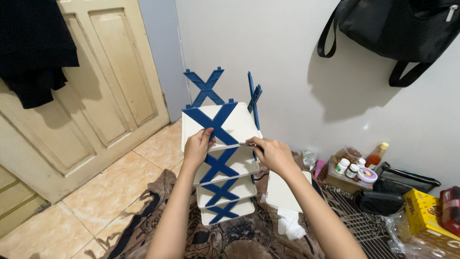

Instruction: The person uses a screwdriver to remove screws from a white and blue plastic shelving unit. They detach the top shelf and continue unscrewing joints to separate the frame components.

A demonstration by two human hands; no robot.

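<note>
Blue cross brace (214,123) is pinched by the left hand (197,147) at the rack's top shelf (235,125); the right hand (274,153) grips a small metal tool (249,144) at the shelf edge. A slip could topple the tall rack. Further right: white-capped bottles (347,168), a yellow box (428,209).
</note>
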